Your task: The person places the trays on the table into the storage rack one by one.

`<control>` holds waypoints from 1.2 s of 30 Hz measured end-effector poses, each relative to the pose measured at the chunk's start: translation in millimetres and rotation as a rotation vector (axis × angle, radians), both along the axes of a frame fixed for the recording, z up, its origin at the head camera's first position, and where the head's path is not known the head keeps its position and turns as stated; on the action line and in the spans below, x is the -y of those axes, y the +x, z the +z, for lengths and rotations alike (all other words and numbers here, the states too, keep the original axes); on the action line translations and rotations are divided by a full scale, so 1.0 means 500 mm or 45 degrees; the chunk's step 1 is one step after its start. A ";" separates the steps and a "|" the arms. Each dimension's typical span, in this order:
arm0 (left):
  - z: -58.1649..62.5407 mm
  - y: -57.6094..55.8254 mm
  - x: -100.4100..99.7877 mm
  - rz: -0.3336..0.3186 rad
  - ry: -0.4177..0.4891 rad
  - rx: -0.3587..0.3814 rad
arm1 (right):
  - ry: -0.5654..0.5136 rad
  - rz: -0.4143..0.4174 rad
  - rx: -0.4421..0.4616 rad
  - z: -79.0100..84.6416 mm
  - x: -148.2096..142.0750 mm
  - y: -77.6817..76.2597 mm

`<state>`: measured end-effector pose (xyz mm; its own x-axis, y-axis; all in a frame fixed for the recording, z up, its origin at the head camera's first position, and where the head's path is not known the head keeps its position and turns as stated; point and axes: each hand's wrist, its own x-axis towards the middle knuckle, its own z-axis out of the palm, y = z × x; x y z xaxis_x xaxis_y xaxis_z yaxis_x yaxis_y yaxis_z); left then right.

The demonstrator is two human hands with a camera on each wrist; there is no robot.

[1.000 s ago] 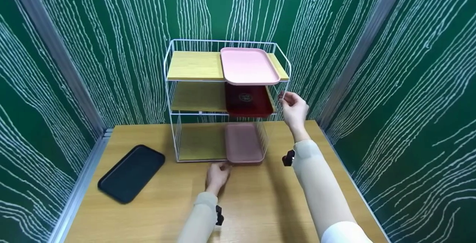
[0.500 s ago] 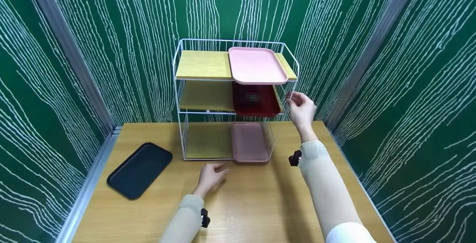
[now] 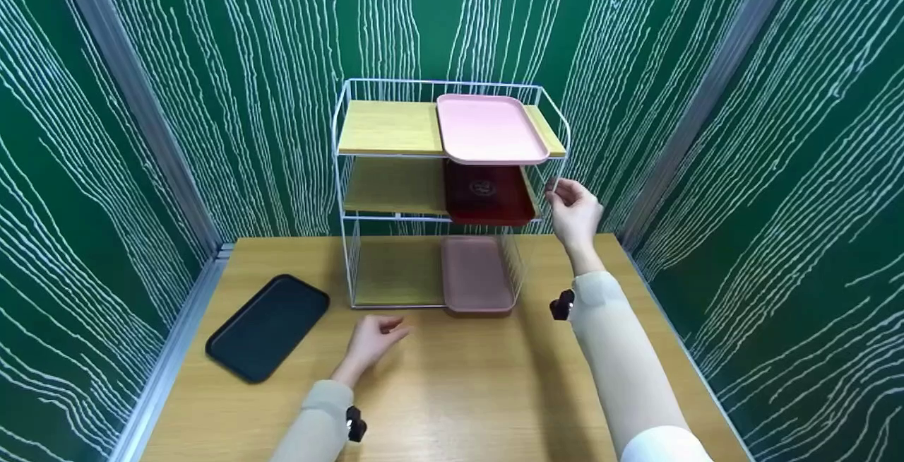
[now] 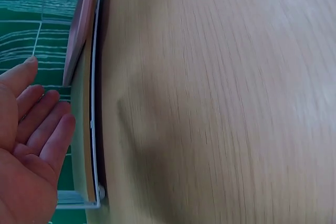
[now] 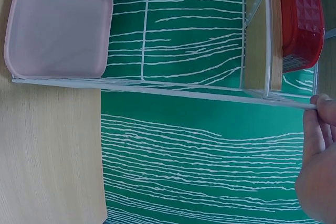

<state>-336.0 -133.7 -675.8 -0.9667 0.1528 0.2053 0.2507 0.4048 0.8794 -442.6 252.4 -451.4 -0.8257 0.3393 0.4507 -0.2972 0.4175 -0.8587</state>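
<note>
A three-tier white wire rack (image 3: pixel 343 186) with wooden shelf boards stands at the back of the table. My right hand (image 3: pixel 575 215) pinches the rack's right front upright between thumb and fingers, level with the middle shelf. My left hand (image 3: pixel 373 340) is over the table in front of the rack, holding nothing, its fingers loosely bent in the left wrist view. Up on the top shelf lies a light pink tray (image 3: pixel 492 128). Below it, a dark red tray (image 3: pixel 487 193) lies on the middle shelf, and a dusty pink tray (image 3: pixel 477 274) on the bottom one, all toward the right.
A black tray (image 3: pixel 268 328) lies aslant on the wooden table (image 3: pixel 466 391), left of the rack. Green walls (image 3: pixel 268 95) with white wavy lines enclose the table on the back and both sides, with metal posts (image 3: pixel 678 95) at the corners.
My left hand has drawn away from the bottom tray's front edge, moving left and nearer to me. The right hand keeps its hold on the upright. The head view has shifted slightly.
</note>
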 end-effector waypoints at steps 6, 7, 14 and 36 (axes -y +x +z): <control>0.010 0.022 0.069 0.067 0.002 0.046 | -0.019 -0.021 -0.001 -0.004 0.016 0.003; 0.011 0.025 0.081 0.087 0.001 0.052 | -0.020 -0.022 0.001 -0.004 0.018 0.003; 0.023 0.044 0.175 0.241 -0.010 0.026 | -0.005 -0.050 0.003 -0.002 0.019 0.002; 0.031 0.093 0.498 0.688 -0.450 0.272 | 0.002 -0.042 0.008 -0.007 0.012 0.006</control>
<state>-289.7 -382.8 -660.2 -0.9398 -0.3405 0.0277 -0.2323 0.6963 0.6792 -439.7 246.3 -455.1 -0.8171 0.3653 0.4460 -0.2777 0.4286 -0.8598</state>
